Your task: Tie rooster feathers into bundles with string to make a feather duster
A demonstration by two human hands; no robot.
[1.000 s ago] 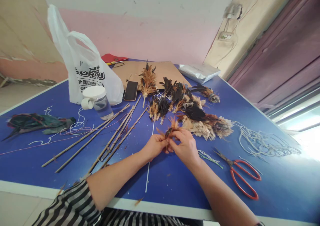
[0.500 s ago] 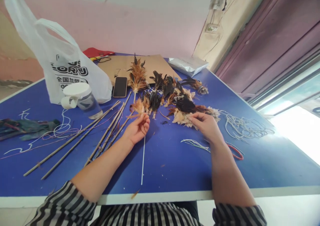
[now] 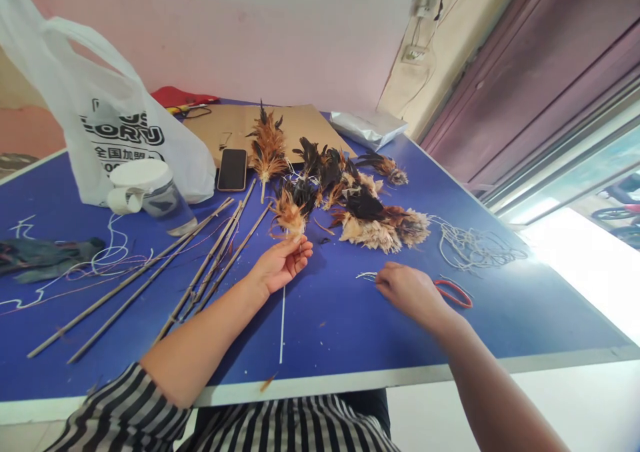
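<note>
Between its thumb and fingers, my left hand [image 3: 286,263] pinches the base of a tuft of brown feathers [image 3: 290,215], which points away from me. My right hand [image 3: 406,291] is lowered over a small bundle of thin white strings [image 3: 367,275], fingers curled down; whether they grip the strings is hidden. Beyond my hands lie dark feathers [image 3: 367,205] and a pale, fluffy feather bunch [image 3: 373,233]. Farther back, an orange-brown feather bunch [image 3: 269,147] rests partly on brown cardboard [image 3: 315,129]. A red loop [image 3: 454,293] lies just right of my right hand.
On the blue table [image 3: 350,345] lie thin sticks [image 3: 125,285] at left, a phone [image 3: 232,170], a lidded clear cup [image 3: 160,195] and a white plastic bag [image 3: 185,152]. Tangled pale string [image 3: 465,245] lies at right. A silver packet [image 3: 370,129] is at the back.
My right hand has left the pale feathers and come down nearer me onto the white strings. The tuft in my left hand now points away from me rather than leftward. The view has shifted slightly.
</note>
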